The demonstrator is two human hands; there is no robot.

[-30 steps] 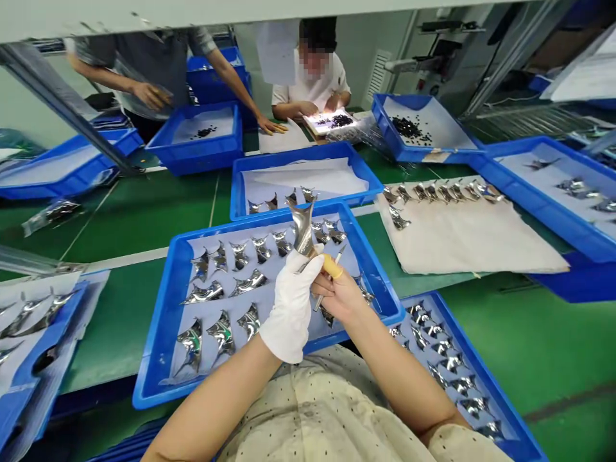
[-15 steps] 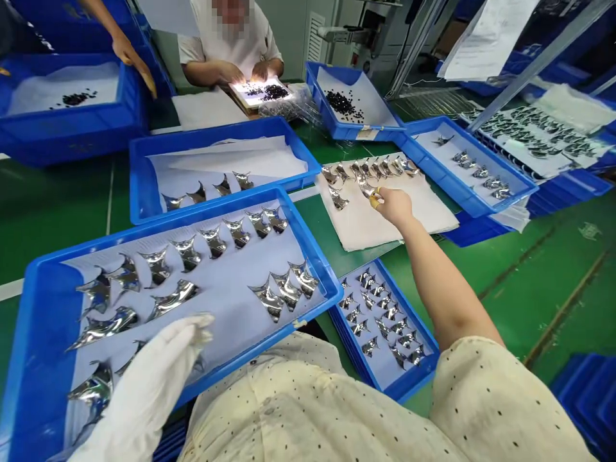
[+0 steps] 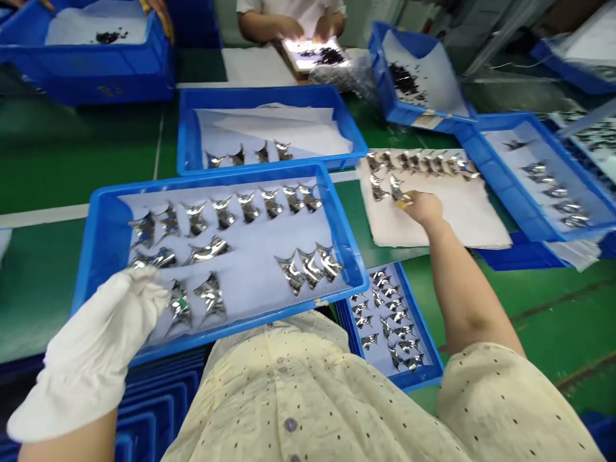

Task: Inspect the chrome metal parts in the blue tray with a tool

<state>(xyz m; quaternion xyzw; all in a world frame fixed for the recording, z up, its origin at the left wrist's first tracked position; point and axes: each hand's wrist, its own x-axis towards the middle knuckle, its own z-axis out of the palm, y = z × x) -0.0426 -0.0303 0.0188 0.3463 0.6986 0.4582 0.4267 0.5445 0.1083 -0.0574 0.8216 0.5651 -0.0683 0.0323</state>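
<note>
My right hand [image 3: 419, 206], with yellow covers on its fingertips, pinches the lower end of a shiny curved metal piece [image 3: 396, 187]. That piece touches or hovers just over a stack of white cloth [image 3: 443, 218], beside a similar piece [image 3: 378, 187]. Behind them runs a row of the same pieces [image 3: 423, 163]. On the left, my white-gloved left hand [image 3: 122, 311] is over the near left corner of a blue tray [image 3: 103, 221]. Its fingers are curled together; whether anything is inside them is hidden. Closest to it are a pointed metal piece [image 3: 179, 307] and another [image 3: 154, 258].
Behind stands a second blue tray [image 3: 185, 138] with metal pieces. Another tray [image 3: 597, 221] lies right of the cloth, and a lower one [image 3: 409, 378] near my body. Across the table, a co-worker's hands [image 3: 308, 29] are over a lit panel near a bin [image 3: 462, 106] of dark bits.
My right hand has brought the metal piece down from the back row to beside the front piece. The left hand has moved left across its tray. The view has turned.
</note>
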